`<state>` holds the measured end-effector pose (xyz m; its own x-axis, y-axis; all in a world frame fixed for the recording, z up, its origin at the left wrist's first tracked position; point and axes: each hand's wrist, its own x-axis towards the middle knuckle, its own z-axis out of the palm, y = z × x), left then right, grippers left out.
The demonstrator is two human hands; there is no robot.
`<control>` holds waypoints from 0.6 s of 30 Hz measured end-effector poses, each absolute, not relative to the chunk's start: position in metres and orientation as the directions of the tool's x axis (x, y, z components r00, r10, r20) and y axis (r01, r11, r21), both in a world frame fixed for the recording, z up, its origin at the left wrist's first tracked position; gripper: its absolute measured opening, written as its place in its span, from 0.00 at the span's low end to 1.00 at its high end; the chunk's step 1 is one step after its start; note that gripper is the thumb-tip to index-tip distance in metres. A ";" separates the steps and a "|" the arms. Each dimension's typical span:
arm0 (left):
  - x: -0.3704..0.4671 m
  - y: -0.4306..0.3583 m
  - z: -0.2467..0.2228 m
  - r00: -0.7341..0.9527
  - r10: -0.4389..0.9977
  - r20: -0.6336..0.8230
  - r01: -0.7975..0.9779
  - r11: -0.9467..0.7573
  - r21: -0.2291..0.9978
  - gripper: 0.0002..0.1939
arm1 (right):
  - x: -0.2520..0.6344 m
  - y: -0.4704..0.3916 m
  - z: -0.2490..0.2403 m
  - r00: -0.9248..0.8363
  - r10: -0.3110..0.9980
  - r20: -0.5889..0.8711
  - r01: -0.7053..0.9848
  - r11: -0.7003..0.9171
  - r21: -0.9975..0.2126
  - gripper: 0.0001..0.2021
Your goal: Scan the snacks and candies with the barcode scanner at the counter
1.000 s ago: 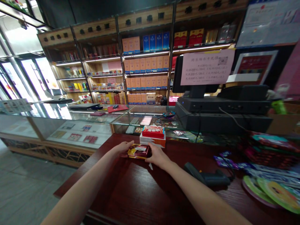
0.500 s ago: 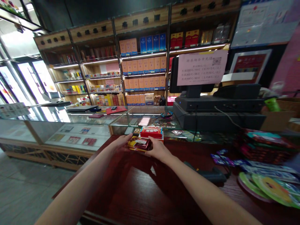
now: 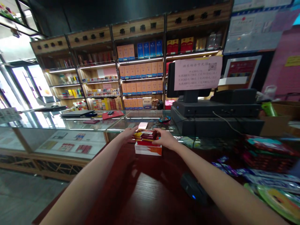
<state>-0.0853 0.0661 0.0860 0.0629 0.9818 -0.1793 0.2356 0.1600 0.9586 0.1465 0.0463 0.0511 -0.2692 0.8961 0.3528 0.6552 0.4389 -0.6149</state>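
Both hands hold a small stack of shiny yellow and dark-red packets (image 3: 149, 135) between them at the far side of the brown counter. My left hand (image 3: 127, 135) grips the left end, fingers closed against it. At the right end, my right hand (image 3: 166, 139) has its thumb and fingers closed on the packets. Directly beneath is a red box, mostly covered, on a white and orange box (image 3: 147, 149); whether the packets rest fully on it I cannot tell. A dark handheld scanner (image 3: 193, 189) with a blue light lies near my right forearm.
A monitor (image 3: 171, 78) with a pink sign stands on a black cash drawer (image 3: 215, 123) at the right. Purple-wrapped items (image 3: 223, 167) and green round packages (image 3: 276, 200) lie at the right. A glass display case (image 3: 70, 140) runs left, with stocked shelves (image 3: 140, 79) behind.
The packets have moved from in front of the red box to above it, held in both hands. The white and orange box beneath now shows. The camera view has shifted slightly.
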 end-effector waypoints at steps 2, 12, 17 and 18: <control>-0.080 0.075 0.086 0.058 0.981 -0.183 0.222 0.166 0.961 0.22 | 0.153 0.057 0.051 -0.270 0.899 0.344 0.652 0.434 -0.622 0.38; -0.069 0.106 0.074 0.017 0.980 -0.196 0.263 0.185 0.947 0.21 | 0.168 0.083 0.037 -0.277 0.908 0.315 0.677 0.417 -0.606 0.38; -0.069 0.106 0.076 0.034 0.976 -0.215 0.294 0.196 0.936 0.21 | 0.171 0.095 0.032 -0.313 0.891 0.328 0.608 0.454 -0.652 0.40; -0.069 0.106 0.076 0.035 0.975 -0.218 0.298 0.198 0.934 0.21 | 0.171 0.097 0.030 -0.323 0.886 0.333 0.592 0.463 -0.659 0.40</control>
